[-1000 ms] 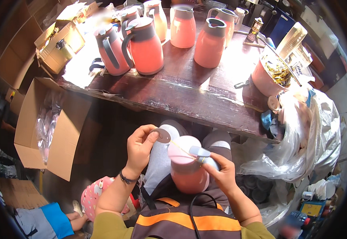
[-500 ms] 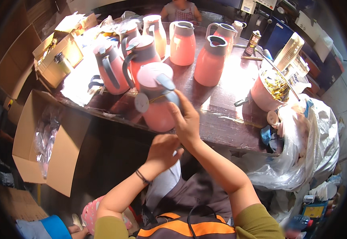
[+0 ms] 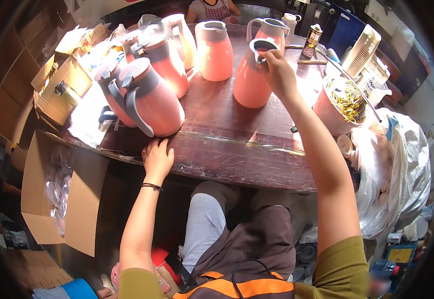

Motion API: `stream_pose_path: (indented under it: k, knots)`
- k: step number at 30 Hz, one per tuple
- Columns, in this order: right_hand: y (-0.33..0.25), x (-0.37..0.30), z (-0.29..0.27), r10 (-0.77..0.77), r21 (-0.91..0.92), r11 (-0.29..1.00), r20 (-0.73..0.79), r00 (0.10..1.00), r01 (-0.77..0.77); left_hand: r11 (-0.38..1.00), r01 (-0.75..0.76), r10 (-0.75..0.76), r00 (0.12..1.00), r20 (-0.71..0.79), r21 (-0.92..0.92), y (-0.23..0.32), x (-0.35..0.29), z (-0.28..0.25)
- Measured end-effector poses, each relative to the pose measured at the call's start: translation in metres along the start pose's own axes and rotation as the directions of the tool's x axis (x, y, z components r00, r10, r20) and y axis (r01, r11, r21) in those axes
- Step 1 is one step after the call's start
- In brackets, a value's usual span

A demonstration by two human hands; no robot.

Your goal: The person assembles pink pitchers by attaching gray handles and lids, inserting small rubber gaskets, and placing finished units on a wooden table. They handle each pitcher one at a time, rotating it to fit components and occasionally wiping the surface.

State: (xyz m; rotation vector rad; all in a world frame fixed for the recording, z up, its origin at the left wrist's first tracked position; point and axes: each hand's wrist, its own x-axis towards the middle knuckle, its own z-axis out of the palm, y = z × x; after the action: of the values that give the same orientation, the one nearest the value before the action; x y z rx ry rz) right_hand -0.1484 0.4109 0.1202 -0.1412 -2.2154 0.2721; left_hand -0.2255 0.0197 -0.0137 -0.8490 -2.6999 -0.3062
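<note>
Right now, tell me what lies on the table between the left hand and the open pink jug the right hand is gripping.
In the head view, only bare dark wooden table lies between the left hand and the open pink jug that the right hand holds at its rim.

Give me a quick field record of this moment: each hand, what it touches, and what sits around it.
left hand: resting on the front edge of the dark wooden table, just below a lidded pink jug
right hand: reaching out, fingers at the rim and handle of an open pink jug
other jugs: more pink ones behind, some lidded, some open
right of table: pink tub of gold bits
left of table: open cardboard box
</note>
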Motion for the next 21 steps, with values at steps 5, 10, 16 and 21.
stream_pose_path:
  k: [5, 10, 16, 21]
  knots:
    - [-0.074, -0.088, -0.085, -0.037, 0.120, 0.991, -0.191, 0.981, 0.061, 0.869, -0.259, 0.209, 0.964, -0.161, -0.421, 0.080, -0.035, -0.087]
    - [-0.172, -0.179, -0.196, -0.021, 0.234, 0.972, -0.045, 0.999, 0.031, 0.515, -0.578, 0.579, 0.779, -0.240, -0.632, 0.189, -0.074, -0.194]
    - [-0.173, -0.322, -0.242, 0.578, 0.610, 0.469, 0.334, 0.744, -0.638, 0.753, -0.381, 0.624, 0.672, 0.399, -0.537, 0.211, -0.118, -0.136]
    - [-0.111, -0.563, -0.281, 0.979, -0.187, 0.188, 0.112, 0.169, -0.964, 0.775, -0.057, 0.528, 0.605, 0.596, -0.629, 0.203, -0.103, -0.124]
